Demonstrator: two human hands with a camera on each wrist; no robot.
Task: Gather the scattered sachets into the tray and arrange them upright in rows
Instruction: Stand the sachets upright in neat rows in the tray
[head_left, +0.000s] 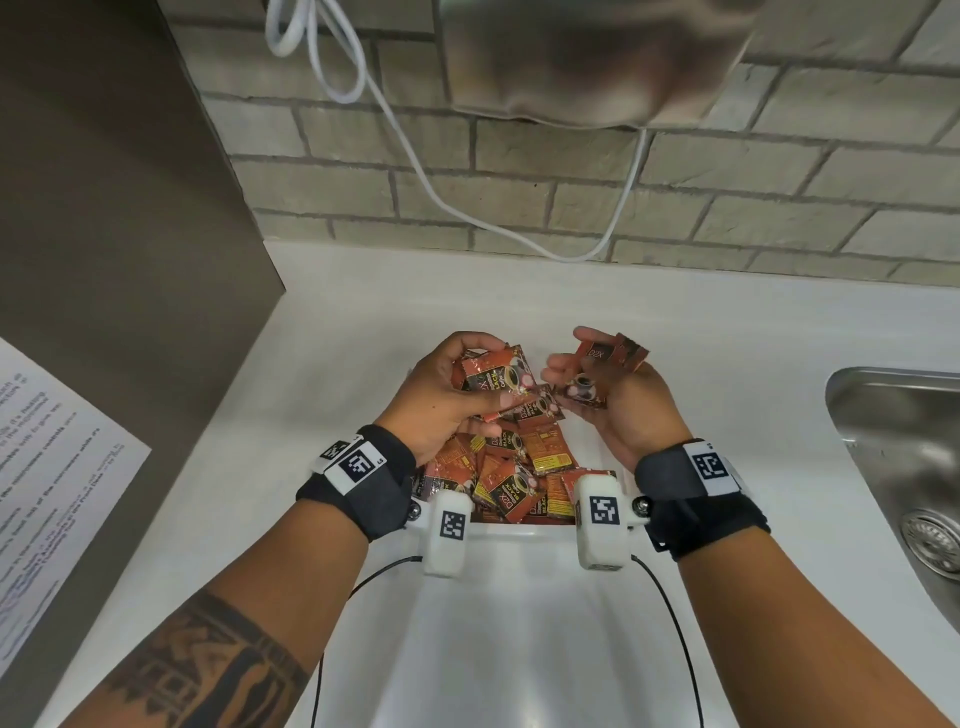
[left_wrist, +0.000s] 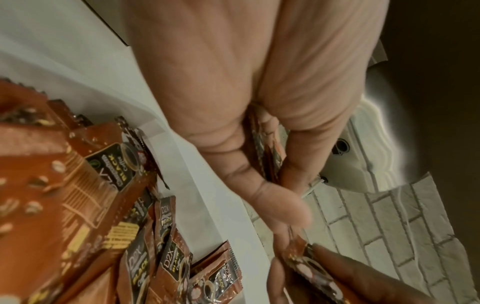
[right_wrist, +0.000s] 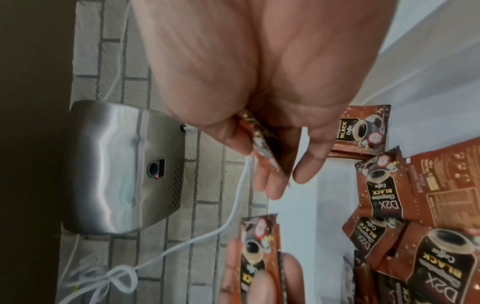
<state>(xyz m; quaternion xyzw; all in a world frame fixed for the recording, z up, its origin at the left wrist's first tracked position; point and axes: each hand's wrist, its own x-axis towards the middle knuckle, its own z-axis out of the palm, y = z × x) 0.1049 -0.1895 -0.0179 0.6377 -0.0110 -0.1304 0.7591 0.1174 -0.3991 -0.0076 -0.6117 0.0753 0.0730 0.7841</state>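
Fingers of the left hand curling over a small stack of sachets, thumb pressing along the stack's near edge; fingers of the right hand pinching a second, thinner bunch between thumb and fingertips, one packet fanning out past the rest. Both hands hovering just above the far half of the white tray, well clear of its floor. Lying below, a loose heap of sachets, overlapping flat and at all angles, some face up with the coffee-cup print showing, some turned to the orange back panel; none standing on edge as far as visible. Apparently gathering done or nearly so, no stray packet showing on the white counter around the tray, though the wrists and wrist cameras are hiding part of it. Squaring up, then, being the step in hand: collecting packets into neat bundles, faces aligned, before setting them down. Calling next for joining the two bunches or tapping each one even, then clearing a strip of tray floor along one wall and lowering the bundle on edge against it, keeping a hand beside it as support. Slippery foil likely sliding and toppling if released too soon, so bracing the first row against the wall looks wise. Steel sink sitting well to the right, taking no part.
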